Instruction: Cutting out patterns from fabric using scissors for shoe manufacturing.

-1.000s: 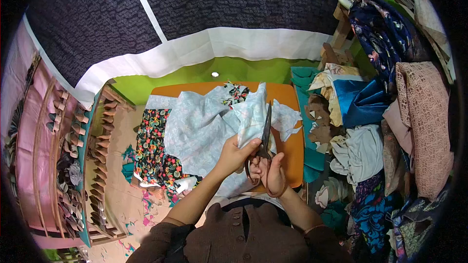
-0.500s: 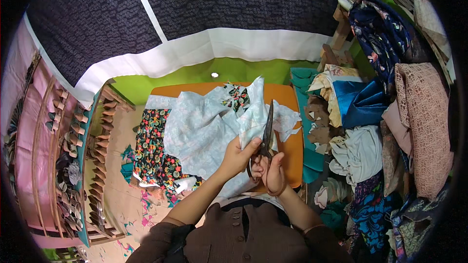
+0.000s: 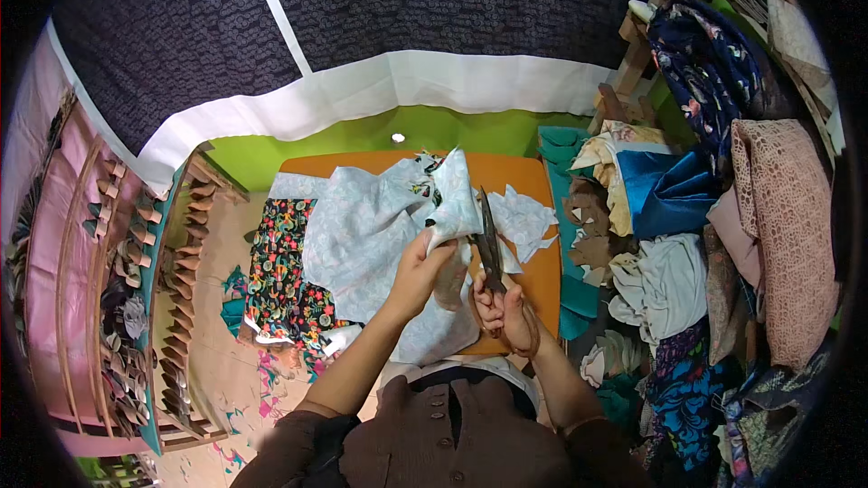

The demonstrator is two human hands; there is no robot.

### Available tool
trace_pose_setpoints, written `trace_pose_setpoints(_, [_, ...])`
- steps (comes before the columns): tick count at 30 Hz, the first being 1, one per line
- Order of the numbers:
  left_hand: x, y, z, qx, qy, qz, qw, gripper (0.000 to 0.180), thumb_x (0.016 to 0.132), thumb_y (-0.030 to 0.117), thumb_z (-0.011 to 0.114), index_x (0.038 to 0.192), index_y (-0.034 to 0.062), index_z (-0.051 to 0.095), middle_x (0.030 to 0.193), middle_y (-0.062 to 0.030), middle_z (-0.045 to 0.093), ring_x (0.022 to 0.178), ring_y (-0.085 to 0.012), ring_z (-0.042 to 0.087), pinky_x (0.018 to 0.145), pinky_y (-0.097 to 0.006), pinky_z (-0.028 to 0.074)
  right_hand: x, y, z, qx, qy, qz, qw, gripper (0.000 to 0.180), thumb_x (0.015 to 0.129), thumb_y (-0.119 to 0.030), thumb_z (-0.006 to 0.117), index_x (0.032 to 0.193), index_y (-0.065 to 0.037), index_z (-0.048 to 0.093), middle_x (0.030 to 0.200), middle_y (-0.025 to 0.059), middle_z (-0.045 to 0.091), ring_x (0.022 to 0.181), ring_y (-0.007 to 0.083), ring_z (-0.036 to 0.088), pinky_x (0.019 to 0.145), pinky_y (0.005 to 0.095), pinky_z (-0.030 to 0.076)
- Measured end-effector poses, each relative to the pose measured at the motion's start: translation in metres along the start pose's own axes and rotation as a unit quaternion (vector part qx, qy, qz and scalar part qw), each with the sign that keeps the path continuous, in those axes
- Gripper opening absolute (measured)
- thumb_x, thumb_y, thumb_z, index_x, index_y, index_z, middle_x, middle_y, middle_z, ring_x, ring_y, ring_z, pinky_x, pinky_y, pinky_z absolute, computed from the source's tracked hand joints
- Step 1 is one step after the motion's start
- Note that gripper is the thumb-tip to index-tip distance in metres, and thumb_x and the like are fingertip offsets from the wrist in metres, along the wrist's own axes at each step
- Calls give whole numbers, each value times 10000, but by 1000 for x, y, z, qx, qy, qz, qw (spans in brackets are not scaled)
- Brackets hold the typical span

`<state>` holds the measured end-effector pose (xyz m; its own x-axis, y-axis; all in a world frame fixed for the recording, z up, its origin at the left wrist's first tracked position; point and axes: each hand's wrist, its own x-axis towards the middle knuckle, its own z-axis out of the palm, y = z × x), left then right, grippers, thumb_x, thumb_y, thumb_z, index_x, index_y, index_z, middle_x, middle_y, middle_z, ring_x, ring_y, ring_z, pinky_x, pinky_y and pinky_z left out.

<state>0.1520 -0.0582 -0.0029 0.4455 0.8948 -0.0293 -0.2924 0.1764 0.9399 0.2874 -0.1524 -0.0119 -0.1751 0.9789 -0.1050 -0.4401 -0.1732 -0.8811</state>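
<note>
- Left hand [image 3: 425,267] pinched closed on a fold of the pale blue patterned cloth [image 3: 380,226], lifting that fold up off the orange board [image 3: 533,280].
- The raised flap of the cloth stands upright just above the left fingers, its tip toward the green floor strip [image 3: 362,136].
- Right hand [image 3: 504,307] wrapped shut around the handles of dark scissors [image 3: 488,239]; fingers through the loops.
- Scissor blades point up and away from the person, lying right against the right edge of the lifted flap; blades look nearly together, can't tell whether cloth sits between them.
- Both hands are close, just beside each other, over the near half of the board.
- The rest of the pale cloth is spread across the board's left and middle, draping over its near edge toward the person's brown buttoned top [image 3: 452,438].
- White cut scraps [image 3: 529,217] lie on the board just right of the scissors.
- Black floral fabric [image 3: 280,271] lies on the floor left of the board, partly under the pale cloth.
- Teal cloth [image 3: 565,149] runs along the board's right side.
- Heap of mixed fabrics [image 3: 687,217] piled at far right: blue, white, pink lace, dark floral.
- Wooden rack [image 3: 136,289] at left with small pieces in rows.
- Dark patterned hanging with white border [image 3: 434,81] behind everything.
</note>
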Motion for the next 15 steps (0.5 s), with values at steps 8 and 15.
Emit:
trace_pose_setpoints(8, [-4,15,9,70,89,-18,993,228,848,239,544,729,53,489,583,46,437,533,-36,406,466,-195,348,-6,-2,-3,-36,-14,58,998,691,681,-715,399,956,-82,399,694,-61,298,538,21,234,449,152,204])
trace_pose_setpoints(15, [0,14,-3,127,39,4,991,249,860,246,517,953,55,386,622,7,432,532,-43,379,447,-199,312,-9,-6,-14,-56,-90,81,991,762,630,-751,386,964,-67,366,683,-57,273,539,22,211,458,147,182])
